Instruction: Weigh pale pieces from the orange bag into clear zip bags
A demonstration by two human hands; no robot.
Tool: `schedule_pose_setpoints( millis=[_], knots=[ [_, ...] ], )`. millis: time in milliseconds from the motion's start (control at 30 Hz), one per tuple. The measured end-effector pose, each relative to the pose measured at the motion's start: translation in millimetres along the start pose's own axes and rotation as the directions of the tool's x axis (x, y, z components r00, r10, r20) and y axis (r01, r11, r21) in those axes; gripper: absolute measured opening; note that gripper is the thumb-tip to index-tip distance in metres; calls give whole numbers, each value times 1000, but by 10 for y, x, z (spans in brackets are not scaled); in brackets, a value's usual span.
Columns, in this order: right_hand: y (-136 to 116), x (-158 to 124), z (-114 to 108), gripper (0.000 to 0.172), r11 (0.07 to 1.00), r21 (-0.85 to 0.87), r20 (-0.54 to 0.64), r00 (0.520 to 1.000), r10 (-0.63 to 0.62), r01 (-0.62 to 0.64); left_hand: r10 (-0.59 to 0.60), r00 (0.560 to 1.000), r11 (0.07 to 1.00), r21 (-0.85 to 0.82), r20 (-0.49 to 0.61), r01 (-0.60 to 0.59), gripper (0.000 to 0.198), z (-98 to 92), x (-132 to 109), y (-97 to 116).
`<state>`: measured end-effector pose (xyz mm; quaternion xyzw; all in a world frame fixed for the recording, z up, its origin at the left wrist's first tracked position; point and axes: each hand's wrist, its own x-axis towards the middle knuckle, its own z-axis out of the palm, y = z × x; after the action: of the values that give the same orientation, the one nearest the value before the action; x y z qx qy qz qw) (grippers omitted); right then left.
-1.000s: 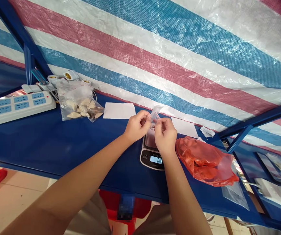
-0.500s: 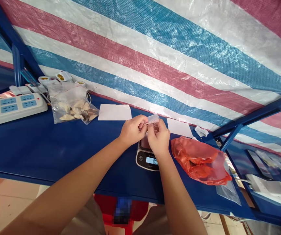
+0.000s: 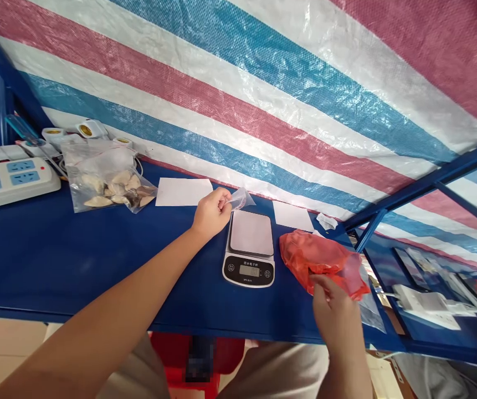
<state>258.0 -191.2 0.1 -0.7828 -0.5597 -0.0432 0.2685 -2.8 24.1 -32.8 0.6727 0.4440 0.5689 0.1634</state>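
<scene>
The small clear bag (image 3: 242, 199) is up at the far edge of the scale (image 3: 251, 233), pinched at its left end between the thumb and fingers of the left hand (image 3: 212, 214), its other end poking out to the right. The right hand (image 3: 332, 303) is at the near side of the red bag (image 3: 329, 255), fingers curled against the film; blur hides whether it has gripped anything there. A light, steady pinch would probably suit the clear bag best, since such thin film looks easy to crumple. On the red side, parting the folds with the fingertips seems safer than pushing, which could drag the whole bag along.

The red bag lies just to the right of the scale, so the right hand would do well to lift over the scale's rim rather than brush it. Behind are two sheets of paper, the left paper (image 3: 184, 192) near the left hand and the right paper (image 3: 293, 216) beyond the red bag. Further left lie the bag of pale pieces (image 3: 113, 191) and the power strip (image 3: 18, 180). The widest room to move is on the worktop (image 3: 138, 288) left of the scale; to the right, the blue frame (image 3: 371, 230) narrows it, and the front edge runs close below the right hand
</scene>
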Motion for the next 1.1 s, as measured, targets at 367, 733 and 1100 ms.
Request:
schedule_pose_setpoints(
  millis=[367,733,1100],
  knots=[
    [270,313,257,45,997,74,132,991,-3,-7,-36,999,999,-33,36,37,13,-22,-41,14],
    [245,604,401,15,996,-16,203,975,-88,93,-42,994,997,-56,96,48,11,26,-39,-32],
    [332,727,117,19,986,55,141,979,146,-155,-54,991,996,-59,120,62,11,34,-35,-29]
  ],
)
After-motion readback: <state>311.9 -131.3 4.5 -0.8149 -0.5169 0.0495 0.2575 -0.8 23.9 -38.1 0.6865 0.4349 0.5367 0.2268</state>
